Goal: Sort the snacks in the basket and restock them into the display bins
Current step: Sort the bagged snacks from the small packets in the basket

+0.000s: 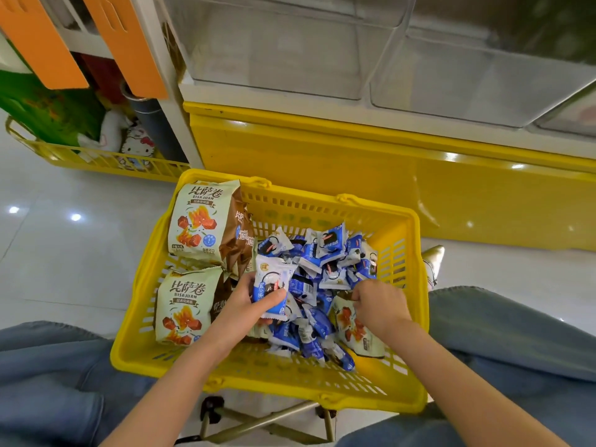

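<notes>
A yellow plastic basket (290,382) sits between my knees. On its left side stand two large cream-and-brown snack bags (200,217), and a third lies at the right (354,330). Several small blue-and-white cookie packets (325,250) are heaped in the middle. My left hand (248,304) grips a few of these small packets (272,285) above the heap. My right hand (380,304) reaches down into the heap with curled fingers; whatever it holds is hidden.
Clear display bins (451,75) sit on a white shelf over a yellow cabinet front (354,162) just beyond the basket. To the left is a low yellow wire rack (96,159) with plush toys and orange tags. The floor is glossy white tile.
</notes>
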Demonstrator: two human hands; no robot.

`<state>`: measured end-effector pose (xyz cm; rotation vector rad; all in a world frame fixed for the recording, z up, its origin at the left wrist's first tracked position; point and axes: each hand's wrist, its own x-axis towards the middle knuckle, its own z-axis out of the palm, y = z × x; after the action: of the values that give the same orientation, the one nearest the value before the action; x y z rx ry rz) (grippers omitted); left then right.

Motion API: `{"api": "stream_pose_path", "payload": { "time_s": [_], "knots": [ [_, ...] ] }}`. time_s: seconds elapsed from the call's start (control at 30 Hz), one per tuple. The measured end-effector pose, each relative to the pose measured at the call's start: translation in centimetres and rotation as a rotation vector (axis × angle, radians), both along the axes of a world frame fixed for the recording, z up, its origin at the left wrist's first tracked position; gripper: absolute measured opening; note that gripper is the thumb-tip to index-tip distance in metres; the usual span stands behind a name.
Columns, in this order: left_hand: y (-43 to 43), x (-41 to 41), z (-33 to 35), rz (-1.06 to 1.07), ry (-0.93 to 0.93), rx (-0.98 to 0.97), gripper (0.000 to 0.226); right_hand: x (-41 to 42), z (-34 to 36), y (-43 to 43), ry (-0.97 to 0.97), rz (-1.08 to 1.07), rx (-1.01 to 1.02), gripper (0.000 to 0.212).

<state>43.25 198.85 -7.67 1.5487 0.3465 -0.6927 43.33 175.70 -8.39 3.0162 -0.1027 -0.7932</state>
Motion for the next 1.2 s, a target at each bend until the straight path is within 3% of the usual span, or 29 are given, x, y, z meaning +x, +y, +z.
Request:
{"api": "stream_pose_path", "payload": {
  "time_s": [0.17, 0.3, 0.47, 0.63, 0.83, 0.97, 1.07, 1.2],
  "knots": [
    [0.6, -0.4, 2.2, 0.084, -0.086, -0.020, 0.027, 0.8, 5.8, -0.1, -0.155, -0.015, 0.073, 0.020],
    [2.7, -0.8, 4.4, 0.203, -0.202, -0.008, 0.031, 1.2, 10.3, 0.8, -0.267, -0.136, 0.394, 0.008],
    [6.8, -1.2, 7.2, 0.445, -0.364, 0.007, 0.026, 1.0, 12.8, 4.9, -0.229, -0.240, 0.973, 0.015],
    [10.7, -1.3, 9.0, 0.661, -0.479, 0.020, 0.022, 0.1, 9.7, 12.7, -0.171, -0.368, 1.197, 0.013],
    [13.0, -1.3, 9.5, 0.746, -0.495, -0.006, 0.020, -3.8, 4.2, 20.5, 0.005, -0.482, 1.182, 0.020],
    [12.4, -1.6, 9.6, 0.695, -0.484, -0.020, 0.020, -4.4, 3.0, 20.7, 0.070, -0.369, 1.043, 0.024],
    [10.9, -1.7, 9.7, 0.625, -0.447, -0.046, 0.022, -4.4, 3.0, 18.5, 0.172, -0.254, 1.056, 0.017],
    [8.3, -2.0, 9.5, 0.492, -0.409, -0.073, 0.039, -3.9, 1.2, 11.0, -0.021, -0.328, 0.909, 0.010]
  ]
}}
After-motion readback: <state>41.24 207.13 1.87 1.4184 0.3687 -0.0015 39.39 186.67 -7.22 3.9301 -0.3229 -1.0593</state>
